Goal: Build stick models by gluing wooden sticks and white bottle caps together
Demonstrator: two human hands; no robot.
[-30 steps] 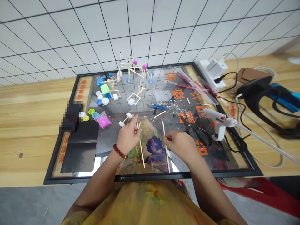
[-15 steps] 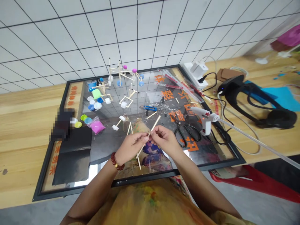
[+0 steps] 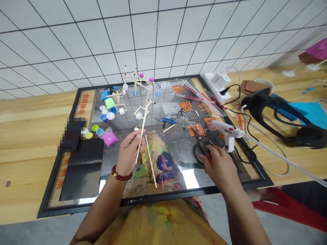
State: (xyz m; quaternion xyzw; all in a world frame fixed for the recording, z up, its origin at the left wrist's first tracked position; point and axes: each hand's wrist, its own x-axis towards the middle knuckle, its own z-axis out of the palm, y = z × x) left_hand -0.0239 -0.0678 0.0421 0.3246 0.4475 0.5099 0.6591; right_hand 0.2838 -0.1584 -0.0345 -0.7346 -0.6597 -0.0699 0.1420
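Upright between the thumb and fingers of my left hand (image 3: 129, 149) is a thin pale wooden stick (image 3: 138, 153); its upper end overlaps a small stick model behind it. A second wooden stick (image 3: 151, 161) lies on the glass just right of that hand. My right hand (image 3: 221, 165) is at the black-handled scissors (image 3: 197, 152), its thumb and fingers closed around one handle loop. The white glue gun (image 3: 227, 132), with a long clear glue stick in its back, is just beyond the right hand.
Stick models (image 3: 135, 81) with clay pieces stand at the back. Near them are clay tubs (image 3: 110, 116) and a pink clay bag (image 3: 109, 137). A blue cutter (image 3: 167, 120) lies among white shavings. Far right are a power strip (image 3: 217, 86) and a black headset (image 3: 258, 112).
My right hand has let go of the stick and moved right to the scissors. My left hand keeps the stick, now more upright and further left. The view has shifted slightly.
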